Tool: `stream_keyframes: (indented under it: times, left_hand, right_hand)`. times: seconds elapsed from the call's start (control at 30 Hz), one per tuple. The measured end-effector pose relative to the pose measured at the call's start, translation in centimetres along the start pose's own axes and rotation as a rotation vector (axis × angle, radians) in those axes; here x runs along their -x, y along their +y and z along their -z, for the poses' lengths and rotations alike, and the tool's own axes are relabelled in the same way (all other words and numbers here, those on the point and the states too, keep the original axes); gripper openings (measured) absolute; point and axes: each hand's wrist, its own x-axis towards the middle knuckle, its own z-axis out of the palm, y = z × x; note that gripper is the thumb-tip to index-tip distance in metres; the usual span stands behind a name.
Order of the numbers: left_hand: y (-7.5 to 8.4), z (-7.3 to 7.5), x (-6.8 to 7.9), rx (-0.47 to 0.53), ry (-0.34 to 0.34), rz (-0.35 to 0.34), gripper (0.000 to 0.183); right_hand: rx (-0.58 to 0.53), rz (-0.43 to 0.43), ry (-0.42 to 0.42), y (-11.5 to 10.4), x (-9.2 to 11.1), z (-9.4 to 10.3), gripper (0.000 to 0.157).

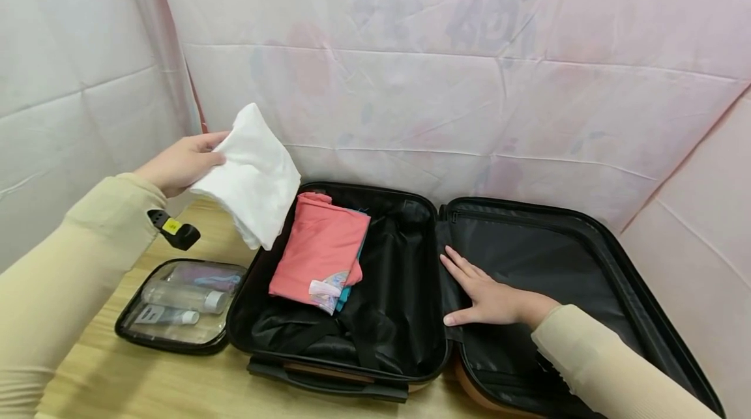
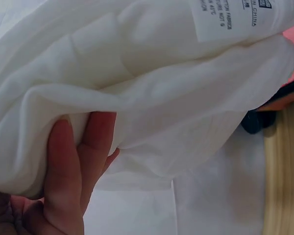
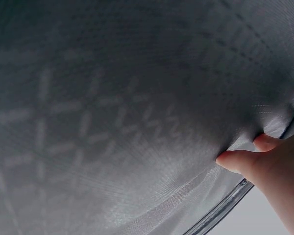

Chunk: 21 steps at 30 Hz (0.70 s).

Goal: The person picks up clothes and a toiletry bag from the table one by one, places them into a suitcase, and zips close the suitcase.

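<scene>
My left hand (image 1: 190, 159) grips a folded white cloth garment (image 1: 252, 174) by its left edge, holding it up beside the left half of an open black suitcase (image 1: 390, 275). In the left wrist view, a printed care label (image 2: 230, 17) shows on the white fabric. Inside the suitcase's left half lies a folded coral-pink garment (image 1: 323, 243), with a teal cloth (image 1: 343, 298) peeking out from under it. My right hand (image 1: 493, 298) rests with fingers spread on the lining near the suitcase's hinge side; its fingertips press into the dark lining (image 3: 137, 161) in the right wrist view.
A clear zip pouch (image 1: 132, 328) with a bottle (image 1: 184, 295) and a tube (image 1: 167, 316) lies left of the suitcase on the wooden table (image 1: 199, 383). The suitcase handle (image 1: 328, 383) faces the front. Pale fabric walls (image 1: 411, 100) enclose the back and sides.
</scene>
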Motion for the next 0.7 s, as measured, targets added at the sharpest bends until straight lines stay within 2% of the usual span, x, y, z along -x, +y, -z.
stream_keyframes:
  times: [0.23,0.5,0.7]
  left_hand:
    - [0.9,-1.0,0.0,-0.018,-0.016,-0.009,0.055]
    - [1.3,-2.4,-0.1,0.079,-0.042,-0.039,0.053]
    - [1.8,-3.6,-0.3,0.081,-0.071,-0.047,0.052]
  right_hand:
    - [0.005,0.007,0.004,0.0,0.0,-0.1,0.101]
    - [0.004,0.008,0.004,0.0,-0.1,0.0,0.101]
    - [-0.004,0.006,0.003,-0.1,-0.1,0.0,0.101]
